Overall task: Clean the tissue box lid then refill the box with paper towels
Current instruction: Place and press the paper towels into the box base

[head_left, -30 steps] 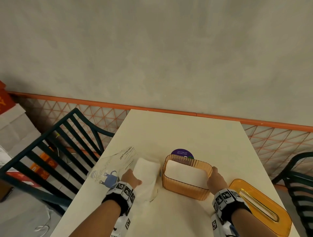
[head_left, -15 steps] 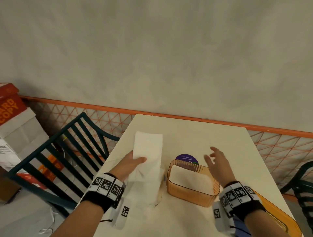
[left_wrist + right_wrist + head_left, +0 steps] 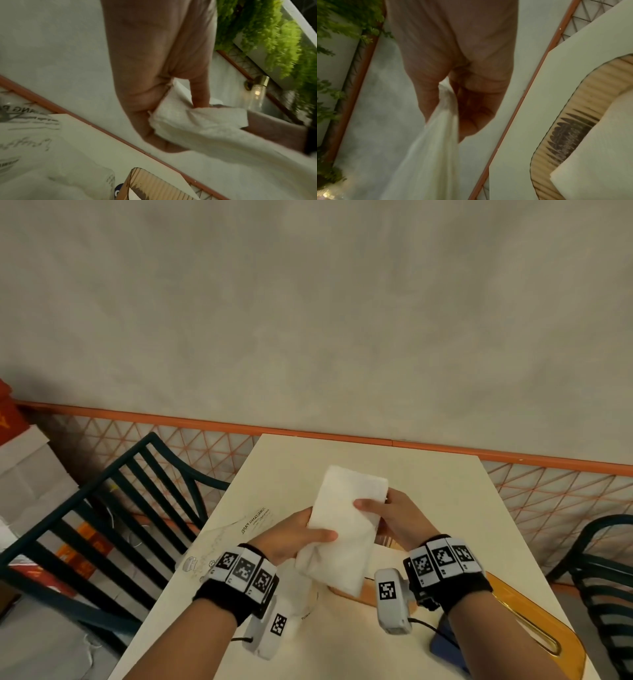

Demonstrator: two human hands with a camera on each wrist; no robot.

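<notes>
Towels [image 3: 346, 529], a stack pinched by left hand [image 3: 291, 537] and right hand [image 3: 397, 518], hang lengthwise just above the open box [image 3: 583, 121].

Both forearms reach forward over the near edge of the worktop, each wrist banded in black with coded markers. The left hand [image 3: 291, 537] pinches the stack of paper towels [image 3: 346, 525] — thumb lying across its top — while the right hand [image 3: 394, 518] grips the opposite side, thumb on top.
</notes>
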